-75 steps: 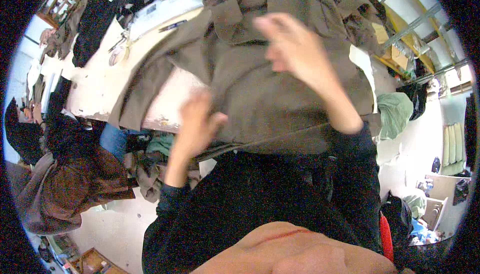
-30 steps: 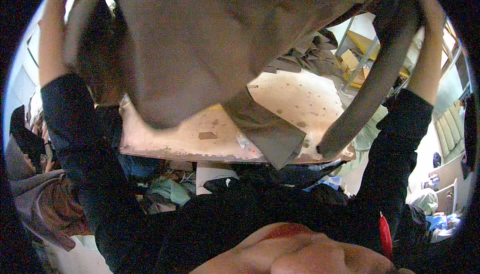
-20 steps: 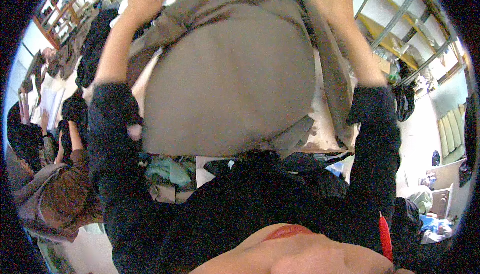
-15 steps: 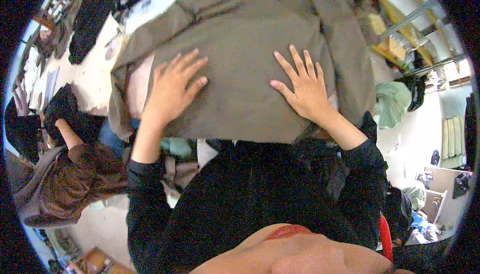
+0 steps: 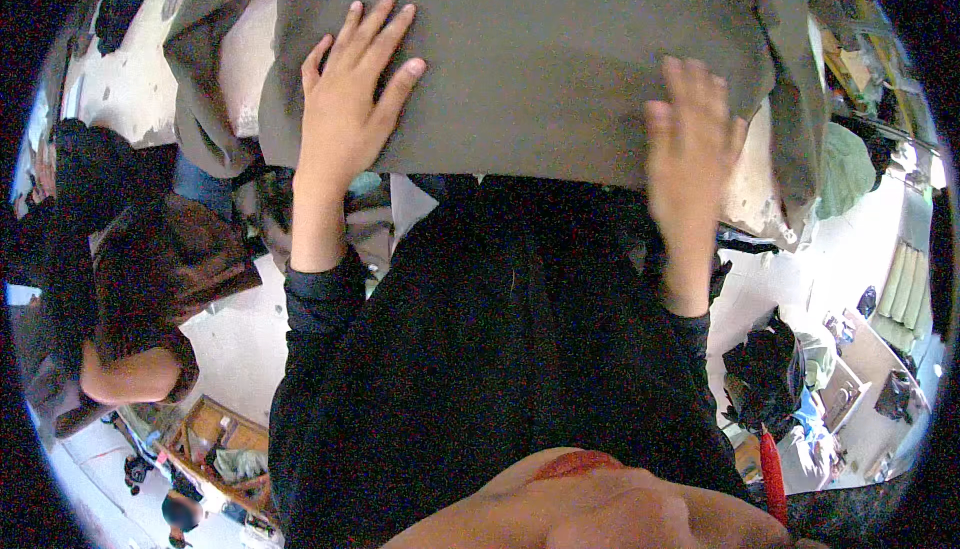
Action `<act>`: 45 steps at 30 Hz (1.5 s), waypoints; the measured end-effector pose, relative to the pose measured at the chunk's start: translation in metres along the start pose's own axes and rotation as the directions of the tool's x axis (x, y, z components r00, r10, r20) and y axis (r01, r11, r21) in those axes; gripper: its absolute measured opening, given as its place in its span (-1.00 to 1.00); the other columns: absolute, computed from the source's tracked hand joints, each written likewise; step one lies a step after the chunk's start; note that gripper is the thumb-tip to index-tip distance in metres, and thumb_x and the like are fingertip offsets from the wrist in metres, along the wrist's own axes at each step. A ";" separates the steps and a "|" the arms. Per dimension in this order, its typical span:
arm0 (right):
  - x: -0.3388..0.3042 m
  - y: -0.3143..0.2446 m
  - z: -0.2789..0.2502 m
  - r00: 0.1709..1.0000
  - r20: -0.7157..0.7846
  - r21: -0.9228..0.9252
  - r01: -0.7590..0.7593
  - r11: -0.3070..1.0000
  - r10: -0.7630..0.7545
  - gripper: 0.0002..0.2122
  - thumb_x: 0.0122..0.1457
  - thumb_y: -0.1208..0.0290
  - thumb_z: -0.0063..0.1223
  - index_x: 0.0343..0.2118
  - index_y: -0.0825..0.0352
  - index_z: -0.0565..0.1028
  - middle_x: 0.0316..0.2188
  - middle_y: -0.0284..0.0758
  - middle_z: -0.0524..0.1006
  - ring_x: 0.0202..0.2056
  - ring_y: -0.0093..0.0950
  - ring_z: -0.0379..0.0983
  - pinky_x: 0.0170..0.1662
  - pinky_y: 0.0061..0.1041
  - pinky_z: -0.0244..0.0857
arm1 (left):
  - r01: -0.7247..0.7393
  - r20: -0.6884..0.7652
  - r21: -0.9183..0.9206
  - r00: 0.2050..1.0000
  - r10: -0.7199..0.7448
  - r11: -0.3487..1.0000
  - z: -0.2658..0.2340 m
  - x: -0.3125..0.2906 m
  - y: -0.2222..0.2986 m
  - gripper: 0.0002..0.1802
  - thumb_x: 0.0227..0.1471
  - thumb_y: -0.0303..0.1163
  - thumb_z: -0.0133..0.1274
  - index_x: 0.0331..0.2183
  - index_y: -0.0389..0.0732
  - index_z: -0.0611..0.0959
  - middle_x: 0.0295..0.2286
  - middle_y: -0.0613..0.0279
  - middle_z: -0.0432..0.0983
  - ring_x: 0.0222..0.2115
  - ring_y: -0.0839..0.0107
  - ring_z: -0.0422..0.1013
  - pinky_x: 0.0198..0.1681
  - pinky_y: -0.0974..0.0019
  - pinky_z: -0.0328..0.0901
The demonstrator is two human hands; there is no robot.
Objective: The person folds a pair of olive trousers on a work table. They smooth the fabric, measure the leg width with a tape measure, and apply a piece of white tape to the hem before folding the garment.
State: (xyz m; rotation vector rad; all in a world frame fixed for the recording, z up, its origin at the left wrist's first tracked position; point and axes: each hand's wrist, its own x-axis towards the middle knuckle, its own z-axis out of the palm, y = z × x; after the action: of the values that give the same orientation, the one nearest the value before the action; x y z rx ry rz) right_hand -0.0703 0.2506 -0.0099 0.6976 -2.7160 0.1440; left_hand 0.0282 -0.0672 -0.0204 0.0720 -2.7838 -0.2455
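Note:
A grey-brown cloth garment (image 5: 520, 79) with sleeve-like parts hanging off both sides lies spread over a pale table (image 5: 245, 59). Flat on its left portion rests my left hand (image 5: 350, 99), fingers stretched and thumb apart. My right hand (image 5: 690, 139) is over the garment's right edge, blurred by motion, its fingers extended and the thumb pointing up. Nothing shows in either palm. The garment's lower edge lies close to my black top (image 5: 520, 349); its upper part runs out of the picture.
To my left sits another person in a brown top (image 5: 190, 259). A wooden crate (image 5: 225, 449) with items stands on the floor at lower left. On the right are a pale green cloth bundle (image 5: 845, 169), a black bag (image 5: 765, 369) and a small white table (image 5: 850, 389).
The view has shifted, and the garment lies smoother and wider. My right hand has moved outward to the garment's right edge. My left hand stays flat on the left side.

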 end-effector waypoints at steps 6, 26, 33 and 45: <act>-0.052 0.026 -0.061 0.796 0.288 0.737 -0.540 0.407 0.533 -0.70 0.33 0.28 -0.15 -0.28 0.39 0.58 -0.53 -0.27 0.54 -0.51 -0.53 0.45 -0.38 -0.55 0.32 | 0.318 -0.357 -0.629 0.692 -0.627 0.709 -0.040 -0.075 -0.010 -0.54 0.32 -0.11 -0.17 -0.16 -0.32 0.60 -0.37 0.16 0.57 -0.36 0.32 0.50 -0.16 0.25 0.39; -0.027 -0.063 -0.025 0.692 0.633 0.748 -0.429 -0.506 0.349 -0.61 0.30 0.26 0.06 0.03 0.49 0.40 -0.02 -0.12 0.52 -0.12 -0.26 0.55 -0.13 -0.31 0.48 | 0.230 0.311 -0.946 0.456 -0.834 -0.227 -0.025 -0.068 0.040 -0.72 0.20 -0.29 0.11 -0.15 -0.30 0.62 -0.23 0.14 0.60 -0.21 0.39 0.54 -0.11 0.27 0.40; 0.044 0.011 -0.024 0.701 0.156 0.968 0.031 -0.249 0.696 -0.87 0.16 0.37 0.28 -0.29 0.26 0.60 -0.42 -0.48 0.56 -0.58 -0.73 0.30 -0.59 -0.70 0.10 | 0.076 0.028 -0.996 0.705 -0.708 0.037 -0.034 -0.001 0.013 -0.49 0.14 -0.50 0.16 0.10 -0.27 0.41 0.03 0.11 0.41 -0.01 0.27 0.41 0.02 0.17 0.40; 0.072 0.102 -0.067 0.546 -0.277 0.926 -0.069 0.372 0.790 -0.63 0.23 0.14 0.16 -0.29 0.46 0.56 -0.34 -0.27 0.58 -0.33 -0.54 0.44 -0.18 -0.52 0.31 | -0.211 -0.211 -0.975 0.786 -0.582 0.069 -0.059 0.073 -0.028 -0.50 0.13 -0.53 0.15 0.10 -0.33 0.44 0.02 0.03 0.43 0.00 0.18 0.42 -0.02 0.08 0.44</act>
State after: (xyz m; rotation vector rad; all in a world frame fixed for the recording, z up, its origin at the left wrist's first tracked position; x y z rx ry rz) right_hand -0.1594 0.3195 0.0765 -0.0950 -1.7827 1.6441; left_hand -0.0199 -0.1102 0.0539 0.1603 -1.3673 -1.8359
